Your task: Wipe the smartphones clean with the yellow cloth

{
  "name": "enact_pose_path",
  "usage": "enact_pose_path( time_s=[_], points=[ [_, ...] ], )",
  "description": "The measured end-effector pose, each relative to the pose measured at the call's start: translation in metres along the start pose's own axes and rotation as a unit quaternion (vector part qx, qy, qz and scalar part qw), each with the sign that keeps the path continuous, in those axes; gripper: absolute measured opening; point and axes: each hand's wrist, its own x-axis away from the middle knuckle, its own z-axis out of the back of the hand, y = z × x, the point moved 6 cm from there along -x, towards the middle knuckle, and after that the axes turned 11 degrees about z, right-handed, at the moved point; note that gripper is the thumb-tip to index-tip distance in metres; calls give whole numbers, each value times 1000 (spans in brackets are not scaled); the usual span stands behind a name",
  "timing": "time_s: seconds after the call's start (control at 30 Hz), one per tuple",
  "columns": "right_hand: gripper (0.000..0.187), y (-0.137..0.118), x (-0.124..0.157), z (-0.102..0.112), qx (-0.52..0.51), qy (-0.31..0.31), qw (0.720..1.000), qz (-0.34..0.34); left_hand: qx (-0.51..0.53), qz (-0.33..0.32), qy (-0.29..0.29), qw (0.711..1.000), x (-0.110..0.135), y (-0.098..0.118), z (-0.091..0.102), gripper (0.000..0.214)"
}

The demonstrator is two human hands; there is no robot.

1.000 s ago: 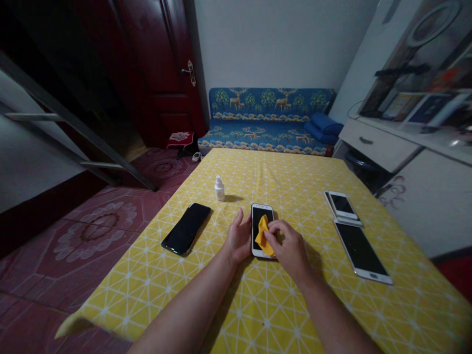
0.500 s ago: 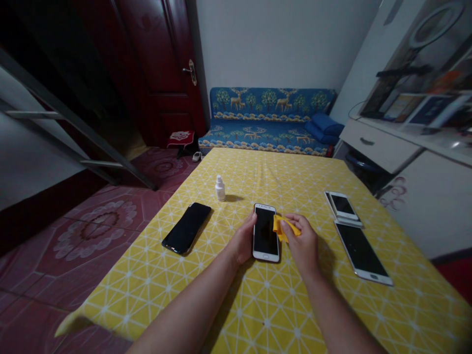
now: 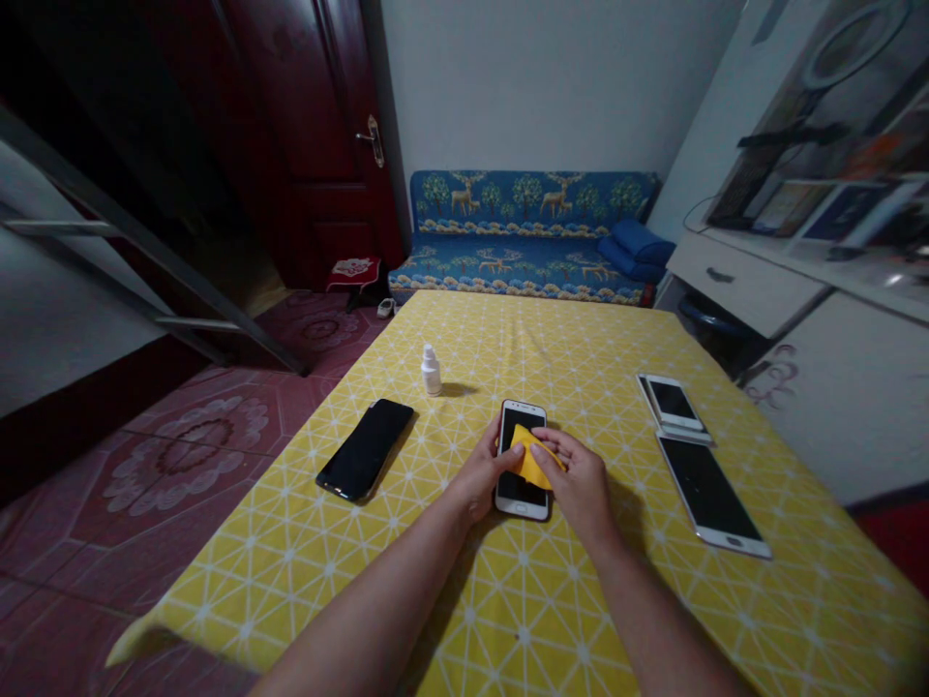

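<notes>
A white-framed phone [image 3: 517, 484] lies screen up in the middle of the yellow-patterned table [image 3: 552, 620]. My left hand [image 3: 479, 477] grips its left edge, thumb reaching onto the screen. My right hand [image 3: 581, 484] pinches a small yellow cloth [image 3: 532, 457] and presses it on the phone's screen. The cloth covers the screen's middle.
A black phone [image 3: 365, 462] lies at the left, a small white dropper bottle [image 3: 431, 371] behind it. Two white phones [image 3: 672, 404] [image 3: 712, 497] lie at the right. A white cabinet [image 3: 813, 329] stands right of the table, a blue sofa [image 3: 523, 242] and dark red door [image 3: 319, 145] beyond.
My right hand swept the yellow cloth off the screen to the right, then brought it back onto the screen. My left hand stayed on the phone's left edge.
</notes>
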Motion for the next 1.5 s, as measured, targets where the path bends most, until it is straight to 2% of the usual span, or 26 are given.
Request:
enact_pose_path(
  time_s=[0.13,0.27,0.33,0.43,0.53,0.6,0.67,0.77,0.87,0.93,1.07,1.2,1.33,1.5],
  points=[
    [49,5,-2,-2,-56,-26,995,-73,-8,5,13,1000,-2,-3,4,77],
    [45,6,-3,-1,-84,-39,989,-115,-17,13,6,1000,-1,-2,4,78],
    [42,7,-1,0,-96,-25,987,-127,-16,13,-2,1000,-1,-2,3,79],
    [40,12,1,5,-102,30,986,-131,-11,6,-10,1000,-1,-1,3,80],
    [37,11,-2,21,-65,112,988,-81,-4,3,-6,1000,-2,-1,5,83],
    [30,3,-6,36,14,168,986,5,-2,17,3,1000,-3,-2,6,87],
    [24,-9,-9,45,122,186,969,108,4,34,9,999,-3,-4,7,89],
    [23,-17,-11,40,250,133,937,202,18,41,2,999,-3,-4,7,88],
    [28,-14,-10,21,309,34,926,216,29,41,-4,999,-3,-3,6,81],
    [29,-14,-8,9,332,-18,917,220,43,33,-15,998,-3,-2,4,74],
    [25,-28,-2,-6,348,-60,900,256,94,20,-47,994,-6,1,0,54],
    [25,-40,6,-21,339,-116,895,265,124,92,-43,987,-9,-6,1,43],
    [25,-41,8,-28,348,-131,889,269,123,115,-61,984,-9,-9,0,48],
    [29,-23,-2,-15,380,-71,890,241,112,119,-69,984,-8,-11,-2,50]
  ],
)
